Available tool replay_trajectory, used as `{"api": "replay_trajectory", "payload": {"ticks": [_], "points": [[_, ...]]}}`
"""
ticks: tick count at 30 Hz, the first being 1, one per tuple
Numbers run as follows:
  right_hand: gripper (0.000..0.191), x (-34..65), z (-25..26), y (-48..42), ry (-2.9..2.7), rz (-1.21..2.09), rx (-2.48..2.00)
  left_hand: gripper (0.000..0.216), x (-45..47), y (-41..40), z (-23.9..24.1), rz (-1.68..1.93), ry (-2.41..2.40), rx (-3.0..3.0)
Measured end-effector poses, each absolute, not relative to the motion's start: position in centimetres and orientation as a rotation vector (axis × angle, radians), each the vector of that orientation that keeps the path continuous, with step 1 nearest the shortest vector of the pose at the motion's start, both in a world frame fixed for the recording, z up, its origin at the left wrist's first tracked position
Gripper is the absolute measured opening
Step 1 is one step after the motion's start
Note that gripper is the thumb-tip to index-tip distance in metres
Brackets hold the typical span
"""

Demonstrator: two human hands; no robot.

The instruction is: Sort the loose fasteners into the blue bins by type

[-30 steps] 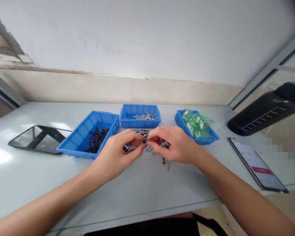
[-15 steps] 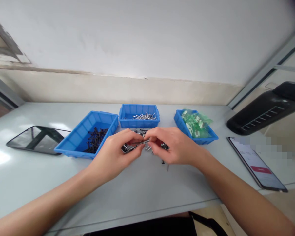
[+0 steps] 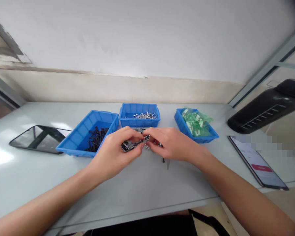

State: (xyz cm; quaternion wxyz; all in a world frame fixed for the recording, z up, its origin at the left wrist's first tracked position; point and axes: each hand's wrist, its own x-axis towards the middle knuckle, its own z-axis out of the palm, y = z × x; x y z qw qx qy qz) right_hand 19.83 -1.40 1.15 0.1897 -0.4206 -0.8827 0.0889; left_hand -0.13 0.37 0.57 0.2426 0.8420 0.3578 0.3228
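Note:
My left hand [image 3: 121,147] and my right hand [image 3: 166,142] meet fingertip to fingertip, both pinched, over a loose pile of black and silver metal pieces [image 3: 130,145] on the table. Thin metal pieces [image 3: 145,140] show between the fingertips; their exact kind is too small to tell. Near the right hand's underside lie a black screw [image 3: 163,160] and a thin silver piece [image 3: 168,164]. To the left stands a blue bin [image 3: 76,134] of black screws [image 3: 97,137]. Behind the hands, another blue bin [image 3: 139,123] contains thin silver pieces [image 3: 146,115]. My hands hide much of the pile.
At the right, a blue bin [image 3: 206,140] holds green plastic packets [image 3: 196,122]. A phone [image 3: 260,167] and a black bottle [image 3: 263,109] are farther right. A dark glossy flat panel [image 3: 38,139] lies at the left. The wall [image 3: 142,42] rises behind the table [image 3: 132,196].
The hands stay over the pile, and the fingertips have shifted slightly together. The thin silver piece at the right fingertips has turned. The whole view has moved a little.

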Motion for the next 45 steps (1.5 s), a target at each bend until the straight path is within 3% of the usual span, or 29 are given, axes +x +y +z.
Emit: {"api": "replay_trajectory", "payload": {"ticks": [8,11,18,23,37,45], "points": [[0.018,19.6,1.4,-1.3,-2.289,0.885,-1.035,0.010,-0.4,0.4,0.5,0.918,0.853,2.370],[0.008,19.7,1.5,-1.2,-2.285,0.842,-1.023,0.013,-0.6,0.3,0.6,0.972,0.809,2.384],[0.024,19.9,1.4,-1.1,-2.220,0.788,-1.050,0.017,-0.6,0.0,0.9,0.961,0.767,2.414],[0.010,19.8,1.4,-1.0,-2.306,0.773,-0.930,0.017,-0.7,0.1,0.8,0.988,0.716,2.397],[0.011,19.8,1.8,-1.3,-2.202,0.958,-0.967,0.023,-0.8,0.1,1.0,0.997,0.644,2.356],[0.013,20.0,2.2,-1.5,-2.216,0.782,-1.039,0.014,-0.7,0.4,0.9,1.111,0.798,2.276]]}}
